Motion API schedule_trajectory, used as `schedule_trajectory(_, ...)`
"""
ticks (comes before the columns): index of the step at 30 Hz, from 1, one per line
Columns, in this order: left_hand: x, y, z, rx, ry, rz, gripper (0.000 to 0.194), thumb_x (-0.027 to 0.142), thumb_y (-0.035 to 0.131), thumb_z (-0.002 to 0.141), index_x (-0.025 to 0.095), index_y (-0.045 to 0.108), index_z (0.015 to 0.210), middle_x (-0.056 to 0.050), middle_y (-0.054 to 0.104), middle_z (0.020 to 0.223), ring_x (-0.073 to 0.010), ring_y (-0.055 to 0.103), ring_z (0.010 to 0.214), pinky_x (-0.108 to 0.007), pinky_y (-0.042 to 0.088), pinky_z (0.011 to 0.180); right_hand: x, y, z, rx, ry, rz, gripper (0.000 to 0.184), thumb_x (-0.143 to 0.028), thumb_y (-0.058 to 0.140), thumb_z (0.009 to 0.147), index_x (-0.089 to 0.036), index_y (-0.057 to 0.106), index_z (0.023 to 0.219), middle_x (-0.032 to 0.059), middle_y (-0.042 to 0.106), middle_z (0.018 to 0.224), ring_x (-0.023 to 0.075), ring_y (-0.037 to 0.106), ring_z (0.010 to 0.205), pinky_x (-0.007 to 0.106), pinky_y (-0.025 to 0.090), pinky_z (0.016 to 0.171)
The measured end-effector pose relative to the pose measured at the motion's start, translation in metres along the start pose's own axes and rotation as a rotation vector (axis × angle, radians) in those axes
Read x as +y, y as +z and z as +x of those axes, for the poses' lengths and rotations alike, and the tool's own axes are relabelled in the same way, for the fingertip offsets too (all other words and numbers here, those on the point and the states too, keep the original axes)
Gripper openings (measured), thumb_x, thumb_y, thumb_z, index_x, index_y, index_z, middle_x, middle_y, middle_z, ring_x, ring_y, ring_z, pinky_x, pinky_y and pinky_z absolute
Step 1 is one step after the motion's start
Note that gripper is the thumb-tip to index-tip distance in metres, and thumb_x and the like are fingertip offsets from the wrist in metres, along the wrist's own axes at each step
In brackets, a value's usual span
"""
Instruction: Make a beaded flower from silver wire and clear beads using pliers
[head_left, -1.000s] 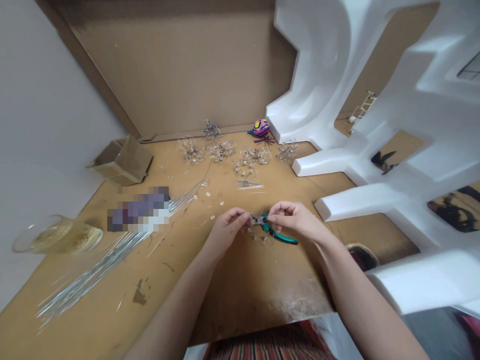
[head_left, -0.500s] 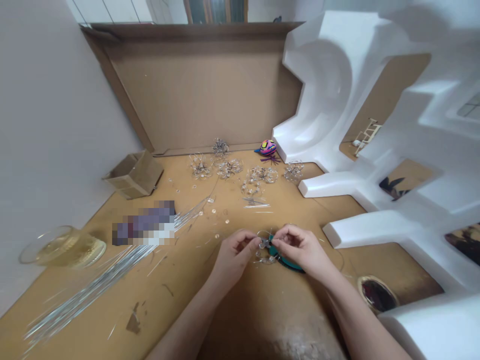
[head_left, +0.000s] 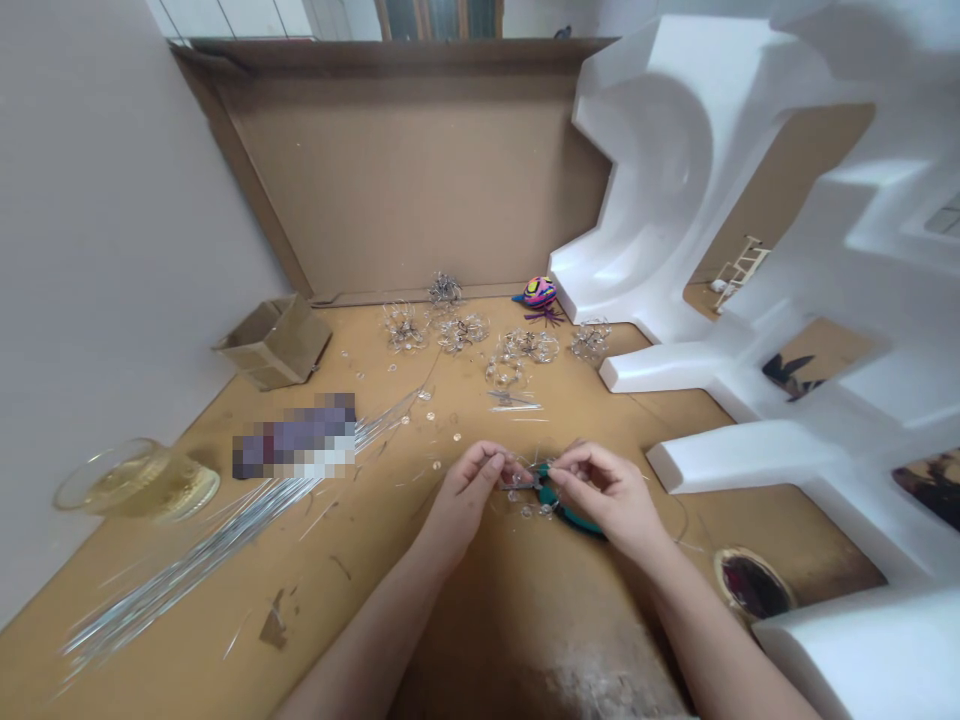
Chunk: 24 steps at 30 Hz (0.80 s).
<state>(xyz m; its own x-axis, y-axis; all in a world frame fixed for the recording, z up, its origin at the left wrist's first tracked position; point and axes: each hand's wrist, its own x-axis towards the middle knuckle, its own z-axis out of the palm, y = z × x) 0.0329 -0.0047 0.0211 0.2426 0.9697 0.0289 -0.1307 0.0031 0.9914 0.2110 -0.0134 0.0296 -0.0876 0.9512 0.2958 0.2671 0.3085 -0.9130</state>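
Both hands meet over the front middle of the table. My left hand (head_left: 466, 490) is closed, thumb against forefinger, pinching a thin wire strung with clear beads (head_left: 526, 511). Across from it, my right hand (head_left: 611, 500) pinches the same beaded wire, its fingertips close to the left ones. Pliers with teal handles (head_left: 576, 517) lie beneath, partly covered by the right hand. Several beaded wire clusters (head_left: 530, 345) stand further back, and a few short cut wires (head_left: 514, 402) lie in front of them.
A bundle of long wires (head_left: 202, 550) stretches along the left, beside a blurred-out item (head_left: 292, 436). A glass of yellowish liquid (head_left: 142, 482) and an open cardboard box (head_left: 277, 342) are leftward. A white moulded structure (head_left: 735, 455) borders the right, near a dark round dish (head_left: 752, 585).
My view has tilted up, so the table sits lower in the picture. Both hands stay close together on the beaded wire, with small finger shifts; the left has drawn slightly away from the right.
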Motion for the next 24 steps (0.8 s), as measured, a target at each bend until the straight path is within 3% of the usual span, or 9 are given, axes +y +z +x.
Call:
schedule_trajectory(8, 0.003, -0.002, -0.002, 0.022, 0.012, -0.164, 0.014, 0.028, 0.050, 0.084, 0.017, 0.056, 0.078, -0.003, 0.066, 0.081, -0.0117, 0.053, 0.073, -0.024, 0.039, 0.071, -0.001, -0.001, -0.002, -0.046, -0.198, 0.032, 0.005, -0.021, 0.060, 0.077, -0.020, 0.058, 0.073, 0.0031, 0.058, 0.076, 0.0137, 0.055, 0.070, 0.026, 0.044, 0.062)
schedule_trajectory(15, 0.004, -0.001, -0.003, 0.036, 0.048, -0.266, 0.011, 0.022, 0.061, 0.076, 0.019, 0.052, 0.081, 0.000, 0.065, 0.078, -0.0122, 0.057, 0.076, -0.026, 0.042, 0.074, -0.005, -0.002, -0.003, -0.137, -0.268, -0.013, 0.008, -0.013, 0.057, 0.076, -0.019, 0.056, 0.071, 0.0036, 0.058, 0.080, 0.0135, 0.056, 0.074, 0.027, 0.045, 0.067)
schedule_trajectory(24, 0.010, 0.004, -0.008, 0.011, 0.025, -0.152, 0.016, 0.022, 0.068, 0.070, 0.018, 0.057, 0.081, 0.001, 0.062, 0.079, -0.0091, 0.055, 0.075, -0.022, 0.043, 0.073, 0.005, 0.005, -0.003, -0.100, -0.374, -0.253, 0.004, -0.015, 0.057, 0.077, -0.019, 0.056, 0.077, 0.0022, 0.057, 0.073, 0.0116, 0.054, 0.066, 0.025, 0.044, 0.062)
